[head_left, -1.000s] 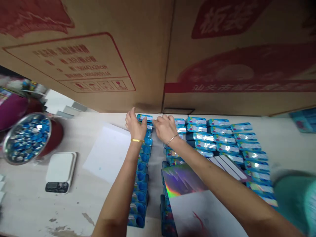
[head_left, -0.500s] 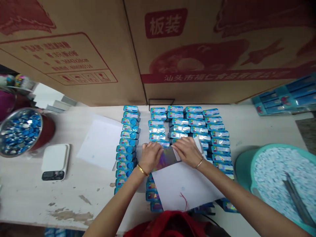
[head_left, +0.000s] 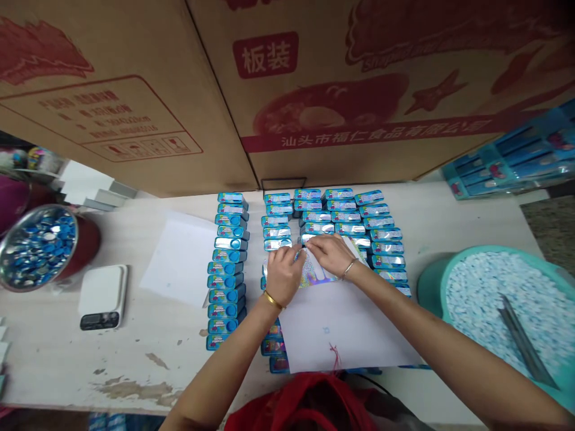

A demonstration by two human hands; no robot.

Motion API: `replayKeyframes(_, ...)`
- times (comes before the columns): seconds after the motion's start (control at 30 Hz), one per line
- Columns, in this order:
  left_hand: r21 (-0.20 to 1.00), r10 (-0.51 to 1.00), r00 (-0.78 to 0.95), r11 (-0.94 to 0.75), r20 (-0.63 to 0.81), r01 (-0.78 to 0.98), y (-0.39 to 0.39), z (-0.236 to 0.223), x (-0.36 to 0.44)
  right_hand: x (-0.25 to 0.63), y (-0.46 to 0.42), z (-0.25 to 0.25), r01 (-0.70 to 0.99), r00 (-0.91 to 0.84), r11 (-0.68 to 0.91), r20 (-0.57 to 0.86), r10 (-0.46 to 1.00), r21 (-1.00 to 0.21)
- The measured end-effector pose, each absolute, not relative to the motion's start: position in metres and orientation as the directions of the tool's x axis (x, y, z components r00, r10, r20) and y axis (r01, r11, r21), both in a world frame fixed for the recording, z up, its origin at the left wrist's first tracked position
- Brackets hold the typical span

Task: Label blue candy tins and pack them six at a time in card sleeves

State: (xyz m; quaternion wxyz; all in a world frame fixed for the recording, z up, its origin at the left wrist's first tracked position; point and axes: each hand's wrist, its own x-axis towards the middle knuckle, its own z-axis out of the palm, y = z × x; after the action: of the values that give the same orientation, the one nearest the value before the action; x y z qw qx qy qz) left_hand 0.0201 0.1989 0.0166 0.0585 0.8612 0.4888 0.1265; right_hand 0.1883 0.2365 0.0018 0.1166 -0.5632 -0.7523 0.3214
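Hands (head_left: 284, 275) at sheet (head_left: 350, 329) edge, narrow gap (head_left: 254, 263) leftward

Big brown cardboard carton (head_left: 341, 66) at 1 o'clock says 板装 on a red rounded patch (head_left: 265, 55) and 汕头市福仁食品有限公司 along its red printed stripe (head_left: 381, 133), brown cardboard neighbor (head_left: 148, 66) at 10 has handling icons (head_left: 148, 147), and the small blue rectangular boxes (head_left: 222, 281) at 8 have lettering too tiny to trust tbh.
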Motion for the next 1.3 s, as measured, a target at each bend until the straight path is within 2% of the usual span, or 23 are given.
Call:
replayKeyframes(0.07, 0.327, 0.847, 0.502, -0.53, 0.172, 0.782, 0.185, 0.023, 0.021, 0.193, 0.239, -0.002, 0.795, -0.308, 0.144, -0.187, 0.933, -0.589)
replayKeyframes(0.13, 0.497, 0.85, 0.491, -0.516, 0.192, 0.698, 0.17, 0.032, 0.021, 0.198, 0.242, -0.005, 0.828, -0.276, 0.137, -0.182, 0.944, -0.544)
replayKeyframes(0.2, 0.653, 0.885, 0.408, -0.447, 0.224, 0.612, 0.163, 0.042, 0.02, 0.203, 0.245, -0.006, 0.855, -0.258, 0.136, -0.181, 0.949, -0.501)
replayKeyframes(0.27, 0.712, 0.928, 0.285, -0.369, 0.241, 0.597, 0.169, 0.046, 0.02, 0.205, 0.245, -0.005, 0.862, -0.26, 0.145, -0.177, 0.949, -0.486)
replayKeyframes(0.33, 0.653, 0.945, 0.242, -0.327, 0.221, 0.683, 0.184, 0.043, 0.021, 0.203, 0.243, -0.002, 0.849, -0.279, 0.166, -0.159, 0.947, -0.502)
replayKeyframes(0.43, 0.415, 0.928, 0.348, -0.372, 0.136, 0.831, 0.209, 0.029, 0.025, 0.199, 0.241, 0.004, 0.828, -0.301, 0.192, -0.129, 0.945, -0.527)
replayKeyframes(0.53, 0.237, 0.892, 0.438, -0.451, 0.108, 0.86, 0.216, 0.015, 0.028, 0.195, 0.241, 0.004, 0.824, -0.308, 0.198, -0.126, 0.943, -0.531)
replayKeyframes(0.77, 0.181, 0.858, 0.51, -0.512, 0.058, 0.84, 0.191, 0.008, 0.023, 0.193, 0.241, -0.008, 0.823, -0.293, 0.174, -0.141, 0.946, -0.54)
replayKeyframes(1.0, 0.193, 0.86, 0.509, -0.504, 0.026, 0.842, 0.18, 0.002, 0.017, 0.192, 0.235, -0.009, 0.827, -0.3, 0.176, -0.154, 0.942, -0.534)
replayKeyframes(1.07, 0.232, 0.86, 0.51, -0.498, 0.012, 0.835, 0.177, 0.003, 0.017, 0.192, 0.235, -0.009, 0.829, -0.295, 0.176, -0.148, 0.944, -0.531)
replayKeyframes(1.13, 0.32, 0.864, 0.503, -0.478, 0.007, 0.818, 0.173, 0.006, 0.017, 0.193, 0.236, -0.011, 0.835, -0.287, 0.175, -0.142, 0.947, -0.522)
replayKeyframes(1.23, 0.566, 0.909, 0.414, -0.367, 0.05, 0.739, 0.167, 0.017, 0.016, 0.198, 0.235, -0.016, 0.848, -0.291, 0.183, -0.148, 0.945, -0.498)
replayKeyframes(1.3, 0.754, 0.963, 0.253, -0.232, 0.09, 0.614, 0.166, 0.028, 0.014, 0.201, 0.233, -0.02, 0.855, -0.287, 0.18, -0.155, 0.945, -0.486)
